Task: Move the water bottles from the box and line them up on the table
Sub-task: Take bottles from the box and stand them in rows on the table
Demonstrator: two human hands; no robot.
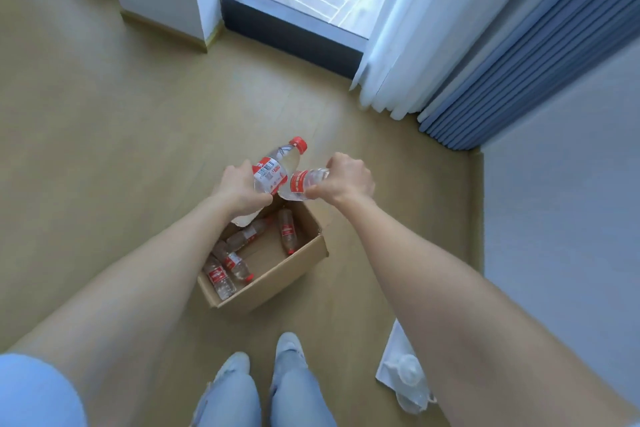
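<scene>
In the head view, the left hand (pixel 242 191) is clamped around a red-capped bottle (pixel 272 173). The right hand (pixel 349 180) is wrapped around a second bottle (pixel 304 184). Both bottles are lifted above the cardboard box (pixel 277 284), which stands on the floor (pixel 104 114), and they almost touch each other. Four more bottles (pixel 230 260) lie inside the box. The step in hand seems to be carrying this pair away. The bench is not clearly in view, so the next move probably calls for turning toward it and standing both bottles upright side by side.
</scene>
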